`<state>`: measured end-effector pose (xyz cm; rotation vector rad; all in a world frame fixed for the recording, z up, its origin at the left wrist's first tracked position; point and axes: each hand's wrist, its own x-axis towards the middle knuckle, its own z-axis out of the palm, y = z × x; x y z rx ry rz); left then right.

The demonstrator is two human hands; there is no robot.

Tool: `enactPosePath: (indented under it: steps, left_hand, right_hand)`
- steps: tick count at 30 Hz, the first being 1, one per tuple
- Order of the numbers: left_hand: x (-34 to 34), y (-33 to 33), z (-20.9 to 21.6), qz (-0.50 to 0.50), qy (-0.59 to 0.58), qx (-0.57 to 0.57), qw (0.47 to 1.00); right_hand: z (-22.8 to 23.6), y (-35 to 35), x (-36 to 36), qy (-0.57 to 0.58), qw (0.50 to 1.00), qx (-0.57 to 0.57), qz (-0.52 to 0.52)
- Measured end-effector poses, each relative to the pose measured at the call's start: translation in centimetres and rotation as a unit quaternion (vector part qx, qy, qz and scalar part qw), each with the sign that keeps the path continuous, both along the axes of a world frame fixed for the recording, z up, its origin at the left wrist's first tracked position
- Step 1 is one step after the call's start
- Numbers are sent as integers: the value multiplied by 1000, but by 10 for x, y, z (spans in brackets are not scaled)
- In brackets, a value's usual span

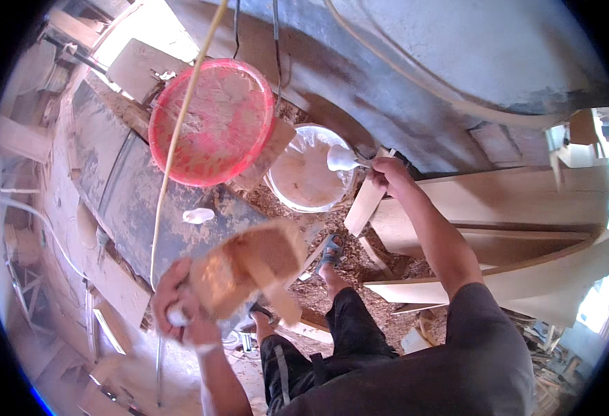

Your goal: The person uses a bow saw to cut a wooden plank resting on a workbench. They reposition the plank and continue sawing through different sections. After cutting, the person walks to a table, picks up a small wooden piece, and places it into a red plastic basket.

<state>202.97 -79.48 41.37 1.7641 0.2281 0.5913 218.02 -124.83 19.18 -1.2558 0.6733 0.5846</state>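
Observation:
My left hand (176, 305) is closed on a brown, flat-sided piece (252, 263) that is smeared by motion. Its kind is not plain, though part of its face looks glossy and a paler strip sticks out toward my legs. A white lump also shows by the fingers of that hand. My right hand (391, 175) grips the thin handle of a tool with a white, rounded end (341, 158). That end hangs over a white bucket (276, 177), whose inside is coated with pale, dusty residue. Blur and my fingers hide the tool's exact kind.
Beyond the left hand stands a round red basin (271, 132) caked with pale paste. A yellow hose (172, 145) hangs across it. A small white lump (198, 215) lies on the dark, dusty surface (120, 180). Long curved boards (498, 243) are at right; wood shavings cover the floor.

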Motion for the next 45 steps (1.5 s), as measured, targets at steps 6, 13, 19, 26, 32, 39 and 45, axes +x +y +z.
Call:
enactPosePath:
  steps: [6,13,19,26,32,39,45]
  left_hand:
    - [59,-60,15,-86,-86,33,992]
    - [72,-91,14,-108,-69,-13,992]
    - [53,-101,26,-91,-54,-25,994]
    - [4,-37,17,-28,-77,-65,995]
    - [-32,30,21,-2,-87,-19,996]
    - [-64,91,6,0,-87,33,996]
    - [-68,94,9,-35,-61,134,988]
  right_hand:
    - [206,2,-25,-105,993,-48,-7]
    - [372,17,-60,-229,966,-97,67]
    - [345,85,-87,-357,819,-332,303]
    - [311,91,-91,-275,902,-262,207]
    - [219,120,-58,-105,980,-119,121]
    - [134,222,14,-95,988,-79,93]
    - [132,272,54,-110,936,-309,130]
